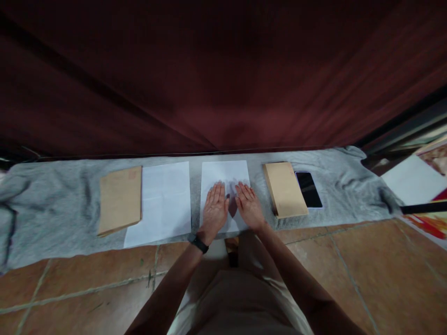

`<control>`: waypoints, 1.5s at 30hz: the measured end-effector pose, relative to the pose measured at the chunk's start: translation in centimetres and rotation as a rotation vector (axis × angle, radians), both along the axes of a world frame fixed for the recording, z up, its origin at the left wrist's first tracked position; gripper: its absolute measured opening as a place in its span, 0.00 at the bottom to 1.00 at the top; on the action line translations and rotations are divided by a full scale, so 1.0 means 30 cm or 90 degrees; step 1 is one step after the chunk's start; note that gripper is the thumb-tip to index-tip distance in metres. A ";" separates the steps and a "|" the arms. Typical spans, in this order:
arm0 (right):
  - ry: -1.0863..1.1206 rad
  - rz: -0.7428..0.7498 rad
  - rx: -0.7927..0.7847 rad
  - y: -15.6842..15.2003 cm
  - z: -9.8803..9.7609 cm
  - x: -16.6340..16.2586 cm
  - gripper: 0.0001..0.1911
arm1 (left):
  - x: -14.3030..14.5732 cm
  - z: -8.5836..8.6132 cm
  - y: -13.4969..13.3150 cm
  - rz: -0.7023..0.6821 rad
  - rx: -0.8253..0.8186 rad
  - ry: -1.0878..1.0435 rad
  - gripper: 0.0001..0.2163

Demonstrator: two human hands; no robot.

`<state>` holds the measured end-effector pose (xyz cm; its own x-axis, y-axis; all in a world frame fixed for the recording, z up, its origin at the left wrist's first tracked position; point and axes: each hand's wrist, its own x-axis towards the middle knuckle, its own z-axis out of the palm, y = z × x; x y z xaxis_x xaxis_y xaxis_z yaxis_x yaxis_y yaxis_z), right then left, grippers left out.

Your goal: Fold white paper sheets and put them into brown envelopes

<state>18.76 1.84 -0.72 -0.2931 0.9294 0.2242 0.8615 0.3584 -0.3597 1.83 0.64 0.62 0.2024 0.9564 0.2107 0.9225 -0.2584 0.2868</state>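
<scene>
My left hand [214, 209] and my right hand [248, 204] both lie flat, fingers stretched out, side by side on a white sheet of paper [225, 173] spread on a grey cloth [63, 209]. Neither hand holds anything. A black band sits on my left wrist. A second white sheet [162, 202] lies just left of the first. A stack of brown envelopes [284, 188] lies to the right of my right hand, and another brown envelope pile [120, 199] lies further left.
A black phone [309, 188] lies face up beside the right envelope stack. The grey cloth covers a tiled floor [366, 270]. A dark red curtain [223, 74] hangs behind. Papers and colourful items [419, 186] sit at the far right.
</scene>
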 end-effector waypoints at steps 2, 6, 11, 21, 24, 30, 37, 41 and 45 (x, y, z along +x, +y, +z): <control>-0.010 0.013 -0.009 0.048 0.006 -0.033 0.26 | 0.004 -0.012 0.058 -0.004 -0.005 0.002 0.26; -0.026 0.037 -0.016 0.105 -0.001 -0.061 0.26 | -0.014 -0.045 0.121 0.008 -0.019 0.005 0.27; -0.037 0.026 -0.020 0.115 -0.021 -0.059 0.25 | -0.033 -0.071 0.116 0.029 -0.009 0.001 0.28; -0.024 -0.034 0.000 0.111 -0.043 0.007 0.25 | -0.035 -0.070 0.097 0.092 0.008 0.003 0.29; -0.019 -0.041 0.005 0.109 -0.041 0.020 0.26 | -0.038 -0.068 0.093 0.102 0.015 -0.001 0.29; -0.005 -0.059 0.003 0.121 -0.027 0.013 0.26 | -0.029 -0.048 0.121 0.102 0.016 -0.018 0.28; -0.011 -0.008 0.001 0.200 -0.004 -0.050 0.26 | -0.004 -0.027 0.237 0.057 -0.002 -0.003 0.27; -0.035 0.009 -0.010 0.250 -0.009 -0.077 0.25 | -0.008 -0.043 0.288 0.061 -0.027 0.023 0.26; -0.052 0.019 -0.005 0.281 -0.028 -0.083 0.24 | -0.024 -0.069 0.313 0.070 -0.034 0.026 0.27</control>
<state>16.26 10.27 -1.54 -0.3375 0.9216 0.1918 0.8770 0.3818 -0.2917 1.09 10.02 -1.46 0.1029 0.9828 0.1532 0.9558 -0.1404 0.2585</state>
